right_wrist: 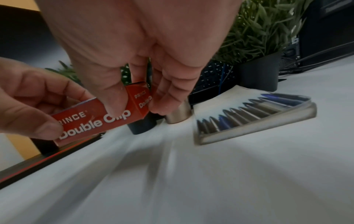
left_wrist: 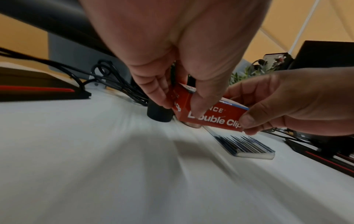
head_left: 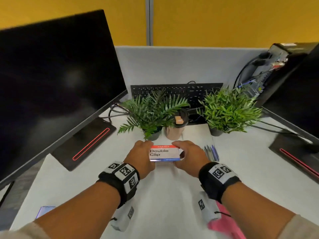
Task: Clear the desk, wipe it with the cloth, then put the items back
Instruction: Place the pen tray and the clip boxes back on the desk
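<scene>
A red and white box of double clips (head_left: 164, 153) hangs a little above the white desk (head_left: 172, 195), held at both ends. My left hand (head_left: 141, 156) pinches its left end (left_wrist: 182, 100), thumb on the front face. My right hand (head_left: 188, 156) pinches its right end (right_wrist: 139, 100) the same way. A pink cloth (head_left: 226, 223) lies at the desk's front right, partly under my right forearm. A clear box of pens (head_left: 211, 151) lies flat just right of my right hand, also seen in the wrist views (left_wrist: 247, 145) (right_wrist: 249, 118).
Behind the clip box stand two potted plants (head_left: 151, 111) (head_left: 229, 109), a lidded coffee cup (head_left: 176, 128) and a black keyboard (head_left: 176, 92). Monitors flank the desk at left (head_left: 51, 80) and right (head_left: 302, 94). Cables (left_wrist: 107, 78) trail behind the left monitor base. A small bluish item (head_left: 44, 211) lies front left.
</scene>
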